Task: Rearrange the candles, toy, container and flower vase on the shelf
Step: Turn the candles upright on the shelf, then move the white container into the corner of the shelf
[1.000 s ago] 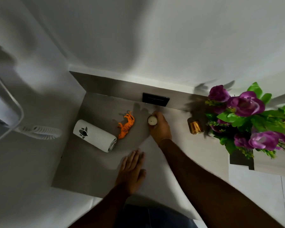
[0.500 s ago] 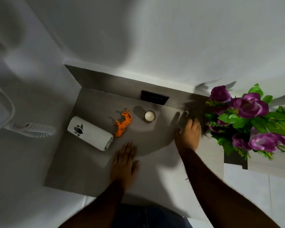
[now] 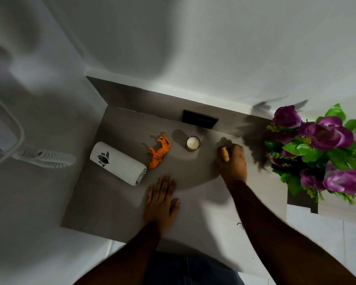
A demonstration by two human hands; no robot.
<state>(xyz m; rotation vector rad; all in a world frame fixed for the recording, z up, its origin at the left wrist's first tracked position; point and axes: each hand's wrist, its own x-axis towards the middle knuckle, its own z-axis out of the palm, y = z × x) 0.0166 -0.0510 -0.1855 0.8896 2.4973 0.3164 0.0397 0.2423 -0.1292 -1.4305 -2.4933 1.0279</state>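
On the grey shelf (image 3: 103, 206) a white cylindrical container (image 3: 119, 163) lies on its side at the left. An orange toy tiger (image 3: 159, 152) stands just right of it. A white candle (image 3: 193, 143) in a small holder sits near the back wall. My right hand (image 3: 232, 161) is closed around a gold candle holder (image 3: 224, 154), right of the white candle. My left hand (image 3: 161, 199) rests flat on the shelf, fingers apart, holding nothing. The flower vase with purple flowers (image 3: 327, 149) stands at the right; the vase itself is hidden by the blooms.
A black wall plate (image 3: 199, 119) sits on the back wall behind the white candle. A white coiled cord (image 3: 47, 158) hangs at the left, off the shelf. White walls close in the shelf at the back and left.
My right hand let go of the white candle, reached right to the gold candle holder by the flowers, and now holds it further left. My left hand stayed flat on the shelf.
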